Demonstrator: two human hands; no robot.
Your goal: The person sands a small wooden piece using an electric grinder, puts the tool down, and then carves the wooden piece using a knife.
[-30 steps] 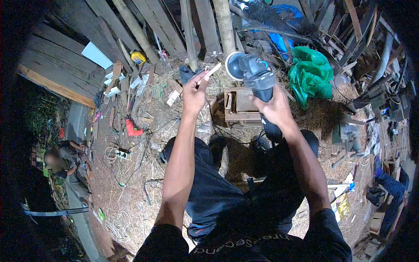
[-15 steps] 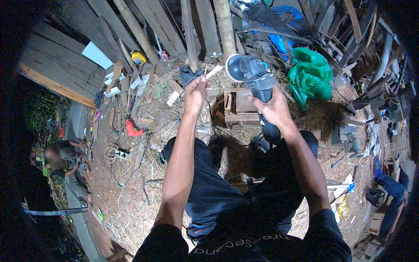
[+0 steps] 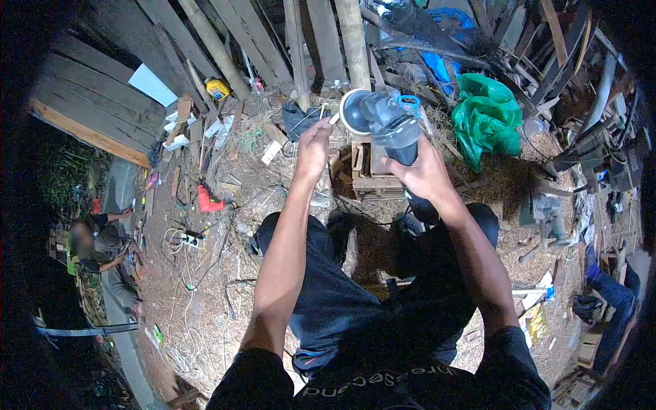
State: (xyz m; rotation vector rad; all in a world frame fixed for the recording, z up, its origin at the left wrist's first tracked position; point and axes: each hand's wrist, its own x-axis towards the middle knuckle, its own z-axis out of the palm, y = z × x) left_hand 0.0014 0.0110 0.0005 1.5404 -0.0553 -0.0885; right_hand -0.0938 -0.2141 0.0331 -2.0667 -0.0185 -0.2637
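1. The angle grinder (image 3: 386, 126) is the biggest thing in hand: one tool, at about 12 o'clock from the person's lap, raised in front of the chest with its round disc face turned toward 9 o'clock. It looks heavy and rigid, with a hard plastic and metal body that should not flex. The narrow rear barrel is the sensible place to grip, well away from the disc.
2. The right hand (image 3: 425, 176) is clenched around that barrel, fingers wrapped fully over it, at roughly 1 o'clock.
3. The left hand (image 3: 313, 147), at about 11 o'clock, has its fingers pinched closed on one small pale stick (image 3: 334, 118). The stick seems light, thin and stiff, likely easy to snap or drop, and its free tip sits just beside the disc edge; whether it touches I cannot tell.
4. Count of nearby things: one wooden crate (image 3: 372, 171) under the grinder at 12 o'clock, one green bag (image 3: 486, 116) at 2 o'clock, one red tool (image 3: 207, 201) at 9 o'clock on the straw-littered ground.
5. One other person (image 3: 96, 249) crouches far off at 9 o'clock.
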